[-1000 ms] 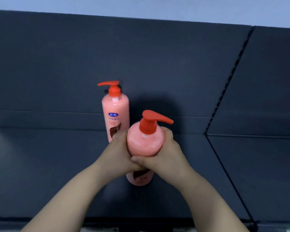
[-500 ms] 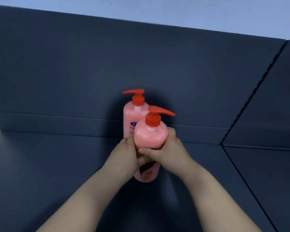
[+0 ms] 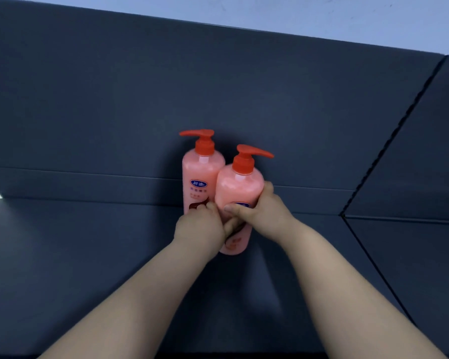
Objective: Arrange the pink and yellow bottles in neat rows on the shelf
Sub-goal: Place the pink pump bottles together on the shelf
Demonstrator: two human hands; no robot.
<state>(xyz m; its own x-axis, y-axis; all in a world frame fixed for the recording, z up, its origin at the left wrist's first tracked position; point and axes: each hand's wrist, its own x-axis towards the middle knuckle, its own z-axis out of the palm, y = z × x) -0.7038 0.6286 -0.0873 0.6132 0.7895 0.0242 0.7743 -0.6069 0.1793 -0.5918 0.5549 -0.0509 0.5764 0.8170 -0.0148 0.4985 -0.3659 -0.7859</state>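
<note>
Two pink pump bottles with red pumps stand on the dark shelf point(image 3: 88, 255). The back bottle point(image 3: 201, 177) is upright against the rear panel, its pump pointing left. The front bottle point(image 3: 240, 187) stands just right of it and nearer to me, touching it, its pump pointing right. My right hand point(image 3: 265, 216) grips the front bottle's right side, thumb across its label. My left hand point(image 3: 201, 226) holds the same bottle from the left, fingers curled at the gap between the two bottles. No yellow bottle is in view.
The shelf's dark rear panel point(image 3: 140, 99) rises behind the bottles. A seam point(image 3: 360, 244) runs diagonally at the right, where another dark shelf section point(image 3: 412, 255) joins. A pale wall point(image 3: 322, 14) shows above.
Both hands carried the front bottle farther back and lower on the shelf, so it now stands beside the back bottle. The view shifted left, placing both bottles more to the right.
</note>
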